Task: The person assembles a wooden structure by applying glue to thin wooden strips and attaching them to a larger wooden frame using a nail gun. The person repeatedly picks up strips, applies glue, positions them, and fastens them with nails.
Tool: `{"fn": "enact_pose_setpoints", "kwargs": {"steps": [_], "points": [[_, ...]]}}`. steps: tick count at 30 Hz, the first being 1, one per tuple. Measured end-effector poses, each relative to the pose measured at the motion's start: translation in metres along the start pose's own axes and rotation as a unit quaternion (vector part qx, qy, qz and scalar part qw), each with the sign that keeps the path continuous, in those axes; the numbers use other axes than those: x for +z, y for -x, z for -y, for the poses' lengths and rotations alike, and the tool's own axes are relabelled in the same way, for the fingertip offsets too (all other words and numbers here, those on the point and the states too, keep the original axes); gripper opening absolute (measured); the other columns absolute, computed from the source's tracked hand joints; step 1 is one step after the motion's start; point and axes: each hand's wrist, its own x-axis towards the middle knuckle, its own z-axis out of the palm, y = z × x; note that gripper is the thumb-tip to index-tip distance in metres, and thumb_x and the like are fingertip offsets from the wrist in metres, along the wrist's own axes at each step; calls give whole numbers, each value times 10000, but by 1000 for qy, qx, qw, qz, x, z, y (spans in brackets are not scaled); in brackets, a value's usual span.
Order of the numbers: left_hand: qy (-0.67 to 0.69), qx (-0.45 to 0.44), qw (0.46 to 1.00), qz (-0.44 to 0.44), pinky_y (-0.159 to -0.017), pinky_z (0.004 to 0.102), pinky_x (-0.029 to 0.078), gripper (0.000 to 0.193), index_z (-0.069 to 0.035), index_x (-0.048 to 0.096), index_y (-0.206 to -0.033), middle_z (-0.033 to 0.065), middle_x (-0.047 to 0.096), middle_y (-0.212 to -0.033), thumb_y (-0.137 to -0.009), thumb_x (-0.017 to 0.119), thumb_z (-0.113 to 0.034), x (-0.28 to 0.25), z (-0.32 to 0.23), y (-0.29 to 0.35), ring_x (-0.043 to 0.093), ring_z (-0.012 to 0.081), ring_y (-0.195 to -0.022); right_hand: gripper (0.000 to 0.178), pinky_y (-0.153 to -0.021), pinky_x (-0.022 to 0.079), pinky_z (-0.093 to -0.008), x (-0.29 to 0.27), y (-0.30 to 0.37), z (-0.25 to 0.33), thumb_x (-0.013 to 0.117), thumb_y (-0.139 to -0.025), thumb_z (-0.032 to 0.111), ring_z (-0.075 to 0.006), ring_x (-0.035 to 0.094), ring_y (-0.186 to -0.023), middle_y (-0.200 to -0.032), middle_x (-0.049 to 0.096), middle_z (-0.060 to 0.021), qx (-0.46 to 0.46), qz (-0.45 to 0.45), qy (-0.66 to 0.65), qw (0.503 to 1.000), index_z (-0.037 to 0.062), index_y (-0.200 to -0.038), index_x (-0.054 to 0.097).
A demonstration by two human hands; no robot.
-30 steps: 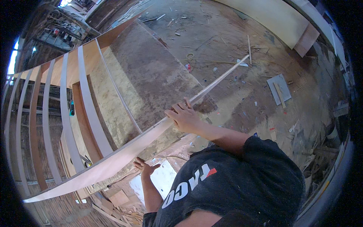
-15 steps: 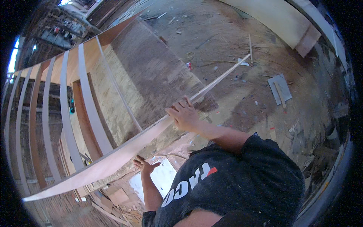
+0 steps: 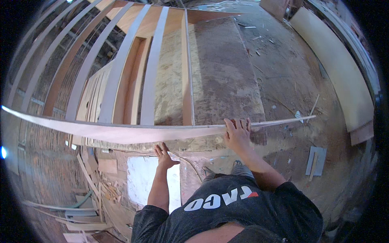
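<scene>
A long, pale pinkish wooden board [image 3: 117,133] stands on edge in front of me, closing the near side of a slatted wooden frame; it narrows to a thin tip at the right. My right hand [image 3: 238,135] has its fingers hooked over the board's top edge, right of the middle, with the thumb side on the near face. Just under the board's lower edge is my left hand [image 3: 165,157], its fingers spread and thumb held out, gripping nothing; whether its fingertips touch the board I cannot tell. Several pale cross slats [image 3: 156,73] run from the board to the far side.
A plywood sheet [image 3: 227,69] lies beyond the board. Offcuts [image 3: 109,192] and a white panel [image 3: 139,178] lie at lower left. A grey square with a stick [image 3: 315,162] rests on the floor at right, near a long pale panel [image 3: 332,60] along the wall.
My view has turned, so the board now runs nearly level across it instead of slanting. Both hands keep about the same places along the board: the right over its edge, the left open below.
</scene>
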Motion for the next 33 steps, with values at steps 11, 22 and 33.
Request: {"fn": "enact_pose_setpoints", "kwargs": {"steps": [11,22,33], "points": [[184,-23,972,-141,-1028,507,503,539,-36,560,-1347,311,515,-1414,-870,755,-196,110,47,150,552,495,-1264,615,-1216,212,-651,-22,-1,24,782,-819,195,-380,496,-1296,-1278,567,-123,32,33,42,998,159,-1396,571],[160,-145,969,124,-754,478,583,332,-10,802,-937,220,762,-858,-850,686,-309,323,236,359,749,363,-799,156,-776,518,-404,53,82,154,723,-827,22,-309,665,-832,-904,654,-123,-149,89,-197,965,53,-980,705],[527,-432,727,-83,-751,449,568,376,11,777,-966,214,757,-877,-945,649,-342,344,352,408,732,337,-786,89,-676,524,-437,188,140,396,724,-849,125,-314,683,-753,-807,670,-109,-301,282,-248,877,62,-912,722]]}}
